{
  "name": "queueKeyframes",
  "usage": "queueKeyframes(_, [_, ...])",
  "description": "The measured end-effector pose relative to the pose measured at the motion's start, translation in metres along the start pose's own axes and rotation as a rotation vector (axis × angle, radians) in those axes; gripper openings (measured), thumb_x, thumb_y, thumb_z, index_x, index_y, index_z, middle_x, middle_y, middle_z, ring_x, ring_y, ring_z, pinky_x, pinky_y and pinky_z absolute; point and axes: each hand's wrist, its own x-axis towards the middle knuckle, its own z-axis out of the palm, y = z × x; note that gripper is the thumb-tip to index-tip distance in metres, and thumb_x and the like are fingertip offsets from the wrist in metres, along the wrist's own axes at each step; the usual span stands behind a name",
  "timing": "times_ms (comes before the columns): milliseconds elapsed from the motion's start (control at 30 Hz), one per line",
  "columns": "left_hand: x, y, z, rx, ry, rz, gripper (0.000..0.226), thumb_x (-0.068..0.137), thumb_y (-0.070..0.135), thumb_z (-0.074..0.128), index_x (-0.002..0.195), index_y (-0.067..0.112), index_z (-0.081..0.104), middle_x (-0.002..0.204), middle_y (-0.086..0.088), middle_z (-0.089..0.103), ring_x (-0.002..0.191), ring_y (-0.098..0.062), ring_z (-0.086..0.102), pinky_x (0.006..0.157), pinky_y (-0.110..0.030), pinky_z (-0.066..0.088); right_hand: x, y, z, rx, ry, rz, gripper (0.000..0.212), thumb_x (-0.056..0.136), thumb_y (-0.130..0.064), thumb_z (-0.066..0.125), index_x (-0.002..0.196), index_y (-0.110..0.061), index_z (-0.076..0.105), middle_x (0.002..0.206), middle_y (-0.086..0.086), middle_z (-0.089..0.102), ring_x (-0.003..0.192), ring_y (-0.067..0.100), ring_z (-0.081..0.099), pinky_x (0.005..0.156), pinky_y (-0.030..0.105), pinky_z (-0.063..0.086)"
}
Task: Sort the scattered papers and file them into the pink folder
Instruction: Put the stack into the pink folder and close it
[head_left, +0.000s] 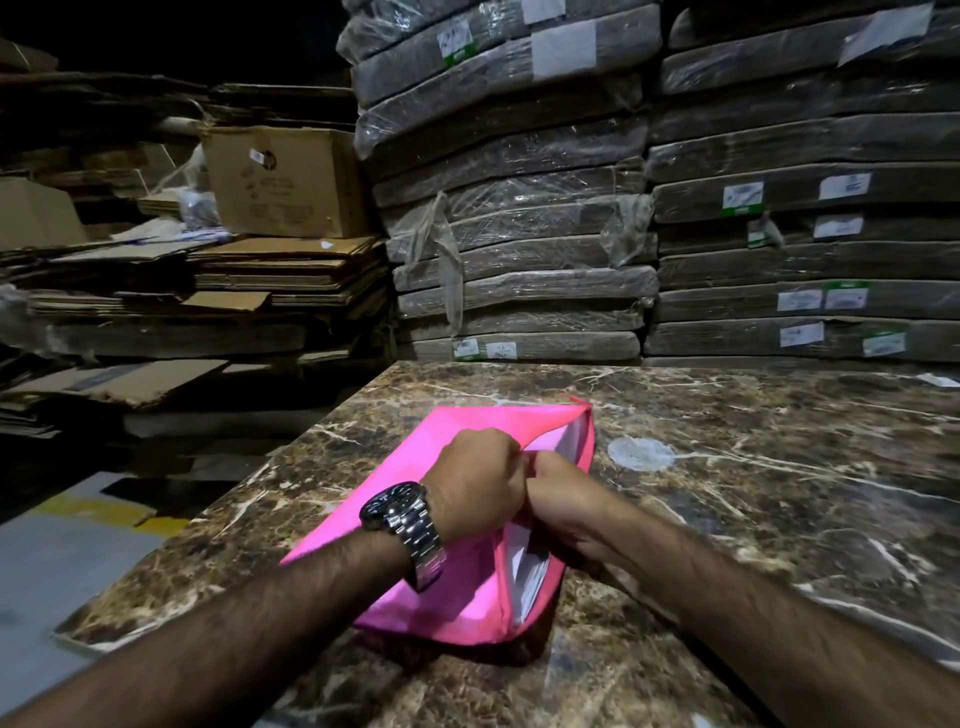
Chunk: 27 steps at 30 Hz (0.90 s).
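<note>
Head view: white papers (530, 566) peek from the near end of the mouth of the pink folder (462, 597), close to the left edge of the table (779, 493). The left hand (475, 475) clenches the upper flap. The right hand (558, 493), touching it, pinches the mouth's edge. Uneven tugging could crumple those sheets. The folder lies under both grips and runs on toward its far corner.

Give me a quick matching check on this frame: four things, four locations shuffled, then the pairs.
1 pink fabric folder
2 white paper sheets
3 silver metal wristwatch
4 brown cardboard box

A on the left wrist
B inside the folder's open edge
C atop the flattened cardboard stack, back left
D flat on the brown marble table

Pairs: 1-D, 2-B, 3-A, 4-C
</note>
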Motion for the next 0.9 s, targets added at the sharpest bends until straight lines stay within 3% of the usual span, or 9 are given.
queueKeyframes(167, [0.000,0.015,0.004,-0.011,-0.123,0.022,0.053,0.095,0.045,0.043,0.058,0.008,0.044,0.066,-0.018,0.059,0.066,-0.035,0.054,0.059,-0.032,0.034,-0.005,-0.004,-0.042,-0.490,0.089,0.029,0.032,0.086,0.000,0.048,0.059,-0.016,0.051,0.057,0.001,0.054,0.050,0.010,0.050,0.046,0.022,0.037])
queueKeyframes(233, [0.006,0.017,0.008,-0.048,-0.164,-0.011,0.065,0.095,0.056,0.035,0.057,0.005,0.049,0.063,-0.015,0.059,0.063,-0.032,0.054,0.060,-0.034,0.040,-0.007,-0.004,-0.063,-0.546,0.107,0.063,0.036,0.086,-0.002,0.049,0.051,-0.014,0.050,0.045,-0.001,0.052,0.037,0.008,0.047,0.039,0.019,0.034])
queueKeyframes(333, [0.029,0.014,0.021,0.014,-0.156,-0.016,0.056,0.095,0.048,0.041,0.061,0.006,0.055,0.069,-0.013,0.063,0.066,-0.030,0.057,0.060,-0.030,0.039,0.008,-0.003,-0.091,-0.598,0.265,0.108,0.037,0.082,-0.004,0.054,0.046,-0.013,0.049,0.029,-0.005,0.046,0.028,0.005,0.042,0.033,0.016,0.030])
queueKeyframes(433, [0.064,0.007,0.042,0.035,-0.141,0.003,0.029,0.091,0.031,0.051,0.083,0.009,0.069,0.085,-0.011,0.071,0.080,-0.030,0.065,0.064,-0.031,0.050,0.044,0.006,-0.112,-0.672,0.532,0.032,0.025,0.081,-0.010,0.060,0.057,-0.007,0.060,0.057,0.010,0.063,0.055,0.022,0.057,0.049,0.025,0.038])
queueKeyframes(500, [0.086,0.004,0.055,0.019,-0.167,0.026,0.020,0.090,0.022,0.051,0.091,0.012,0.069,0.095,-0.013,0.070,0.087,-0.030,0.065,0.074,-0.034,0.054,0.065,0.014,-0.119,-0.660,0.582,-0.009,0.020,0.085,-0.012,0.059,0.068,-0.006,0.066,0.074,0.014,0.069,0.072,0.026,0.063,0.058,0.027,0.040])
queueKeyframes(567, [0.102,0.004,0.068,0.007,-0.188,0.039,0.020,0.091,0.017,0.048,0.098,0.011,0.065,0.101,-0.014,0.067,0.091,-0.031,0.062,0.078,-0.035,0.052,0.081,0.020,-0.119,-0.691,0.549,-0.027,0.022,0.089,-0.010,0.055,0.072,-0.007,0.068,0.081,0.014,0.069,0.080,0.025,0.064,0.065,0.026,0.041])
queueKeyframes(700, [0.121,0.001,0.091,0.005,-0.218,0.033,0.027,0.088,0.012,0.047,0.108,0.014,0.064,0.105,-0.011,0.068,0.095,-0.031,0.062,0.082,-0.040,0.054,0.099,0.030,-0.129,-0.813,0.362,-0.056,0.028,0.083,-0.004,0.063,0.108,-0.013,0.074,0.112,0.007,0.072,0.108,0.022,0.065,0.094,0.032,0.051])
queueKeyframes(767, [0.128,-0.001,0.096,0.006,-0.190,0.028,0.029,0.088,0.015,0.047,0.109,0.020,0.066,0.105,-0.009,0.068,0.095,-0.031,0.062,0.084,-0.044,0.053,0.099,0.032,-0.138,-0.803,0.283,-0.090,0.029,0.081,-0.003,0.065,0.106,-0.015,0.075,0.107,0.005,0.074,0.102,0.020,0.068,0.089,0.032,0.054])
queueKeyframes(900, [0.142,-0.002,0.099,-0.054,-0.179,0.024,0.026,0.092,0.018,0.050,0.103,0.008,0.071,0.101,-0.015,0.071,0.091,-0.030,0.063,0.074,-0.031,0.048,0.098,0.030,-0.145,-0.667,0.213,-0.121,0.036,0.084,0.004,0.057,0.114,-0.011,0.070,0.098,0.002,0.069,0.078,0.012,0.063,0.068,0.023,0.051])
